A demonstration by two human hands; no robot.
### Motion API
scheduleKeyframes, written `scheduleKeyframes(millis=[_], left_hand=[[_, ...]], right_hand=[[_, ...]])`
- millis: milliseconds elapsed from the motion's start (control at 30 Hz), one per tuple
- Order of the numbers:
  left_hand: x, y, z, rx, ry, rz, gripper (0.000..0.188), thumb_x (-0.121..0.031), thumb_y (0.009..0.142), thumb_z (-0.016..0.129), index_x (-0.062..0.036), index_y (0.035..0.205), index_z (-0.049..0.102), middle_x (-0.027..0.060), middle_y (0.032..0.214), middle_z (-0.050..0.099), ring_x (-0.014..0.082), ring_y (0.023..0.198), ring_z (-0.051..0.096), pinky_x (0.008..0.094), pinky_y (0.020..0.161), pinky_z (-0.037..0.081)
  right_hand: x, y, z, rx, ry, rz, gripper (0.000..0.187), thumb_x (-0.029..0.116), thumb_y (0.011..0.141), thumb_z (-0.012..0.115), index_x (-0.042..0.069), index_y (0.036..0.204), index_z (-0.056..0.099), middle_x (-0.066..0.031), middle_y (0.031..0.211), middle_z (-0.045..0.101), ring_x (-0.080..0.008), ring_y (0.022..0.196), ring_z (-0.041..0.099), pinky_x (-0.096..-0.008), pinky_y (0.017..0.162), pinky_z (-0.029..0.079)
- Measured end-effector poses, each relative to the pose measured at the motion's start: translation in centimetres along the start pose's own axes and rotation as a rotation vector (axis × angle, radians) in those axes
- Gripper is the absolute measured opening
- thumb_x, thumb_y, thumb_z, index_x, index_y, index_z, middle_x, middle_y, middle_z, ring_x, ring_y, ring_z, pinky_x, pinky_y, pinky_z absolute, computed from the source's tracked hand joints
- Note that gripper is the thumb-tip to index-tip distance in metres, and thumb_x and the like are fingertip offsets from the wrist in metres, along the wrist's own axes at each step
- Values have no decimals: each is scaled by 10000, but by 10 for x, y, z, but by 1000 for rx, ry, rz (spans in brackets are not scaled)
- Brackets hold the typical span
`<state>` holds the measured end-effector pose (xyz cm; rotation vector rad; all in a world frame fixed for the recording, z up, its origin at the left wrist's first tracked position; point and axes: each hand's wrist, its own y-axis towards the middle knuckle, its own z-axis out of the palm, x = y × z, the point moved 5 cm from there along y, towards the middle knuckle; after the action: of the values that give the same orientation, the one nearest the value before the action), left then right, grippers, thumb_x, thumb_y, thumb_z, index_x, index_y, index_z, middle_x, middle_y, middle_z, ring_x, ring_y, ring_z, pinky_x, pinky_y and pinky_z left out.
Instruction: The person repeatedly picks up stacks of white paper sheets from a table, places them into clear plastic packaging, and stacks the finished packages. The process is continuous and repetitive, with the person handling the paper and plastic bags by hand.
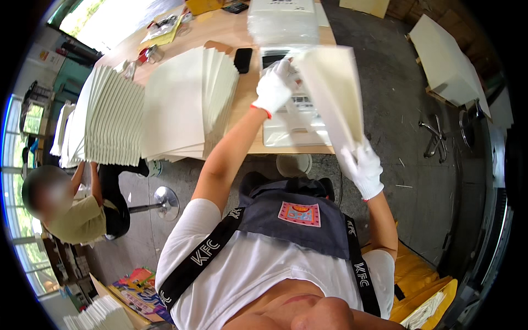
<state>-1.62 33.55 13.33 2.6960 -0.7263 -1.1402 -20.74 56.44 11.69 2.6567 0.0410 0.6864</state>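
Wooden table (225, 27) — white sheets (175, 99), black phone (242, 60), clear packets (281, 129).

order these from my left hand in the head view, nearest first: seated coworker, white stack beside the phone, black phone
1. Black phone: on the table, just left of the left hand.
2. White stack: farther left on the table.
3. Seated coworker: far left, off the table.

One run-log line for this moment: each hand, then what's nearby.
left hand: gloved, over clear plastic packaging | right hand: gloved, gripping lower end of pale sheet, motion-blurred | table: black phone, pale stacks
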Motion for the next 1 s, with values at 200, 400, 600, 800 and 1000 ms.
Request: scheduleKeyframes(millis=[200,400,600,800,1000], left_hand=[[16,30,18,168,-687,-163,309,-30,890,514,-65,1179,617,-12,862,605,45,710,521,210,678,455],[-6,-10,2,105,-813,-107,263,-112,926,586,-58,1182,614,-23,813,608,39,662,494,218,627,426],[52,-30,-16,51,-867,-137,422,-368,1008,435,-66,1253,598,-33,734,567,38,628,459,207,610,343],[44,10,-26,41,-839,-63,384,-251,973,416,-81,1255,615,-17,703,546,58,751,478,223,673,379],[-20,-5,-46,128,-498,19,359,-170,974,394,-35,1210,629,-3,921,625,81,699,517,242,654,439]], right_hand=[[-27,-11,39,302,-368,100,208,263,888,625,110,1018,571,-172,1196,603,-327,740,668,-432,621,568],[-41,16,61,364,-298,26,222,289,894,561,68,920,559,-173,1063,603,-362,784,645,-471,655,542],[-60,30,23,429,60,212,352,366,915,587,16,954,585,-197,958,614,-401,885,612,-476,774,474],[-22,12,14,88,-9,-38,231,275,921,616,66,1017,596,-170,969,618,-372,774,649,-437,650,543],[-7,45,49,250,-346,-66,212,280,899,594,83,967,557,-169,1225,565,-344,772,661,-446,626,560]])
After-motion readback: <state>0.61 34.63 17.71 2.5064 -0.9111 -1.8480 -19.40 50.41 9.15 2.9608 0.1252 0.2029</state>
